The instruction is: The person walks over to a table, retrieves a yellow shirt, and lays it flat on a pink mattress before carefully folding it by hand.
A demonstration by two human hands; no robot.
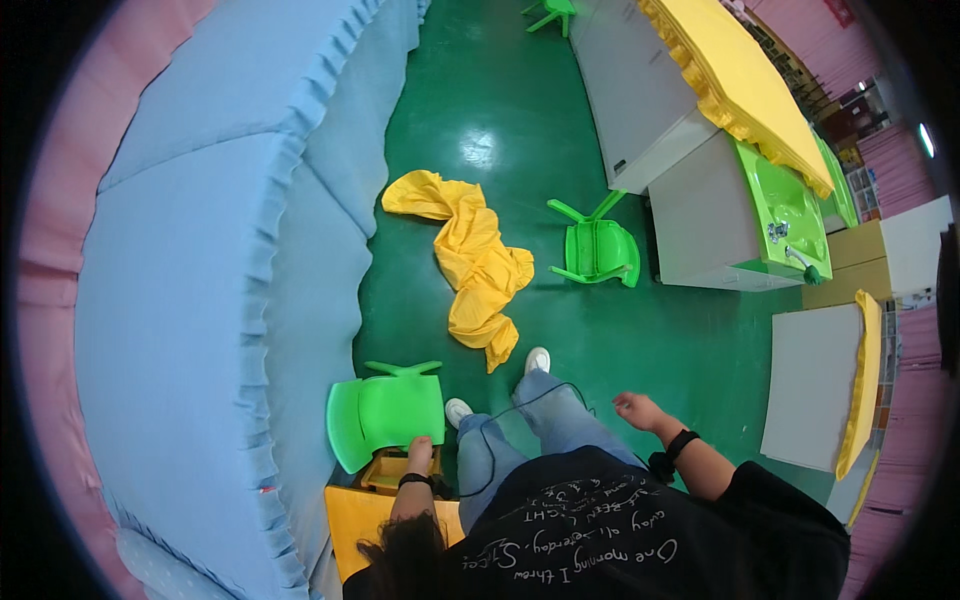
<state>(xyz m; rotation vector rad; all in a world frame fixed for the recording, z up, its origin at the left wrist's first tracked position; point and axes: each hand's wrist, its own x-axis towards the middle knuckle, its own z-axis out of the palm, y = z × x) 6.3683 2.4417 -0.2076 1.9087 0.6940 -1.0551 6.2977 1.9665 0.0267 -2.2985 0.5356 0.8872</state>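
Note:
My left hand is at the lower left, beside the near edge of a small green plastic chair and over a wooden tray-like box or drawer. Its fingers look curled, and what they hold, if anything, is hidden. My right hand hangs in the air right of my legs, its fingers loosely curled in with nothing in them. Ahead of my feet a large yellow cloth with a ruffled edge lies crumpled on the green floor, apart from both hands.
Blue ruffled covers drape a long piece of furniture on the left. A second green chair stands right of the cloth, near a white cabinet with a green sink. A yellow-covered white cabinet stands farther right. A dark cord crosses my legs.

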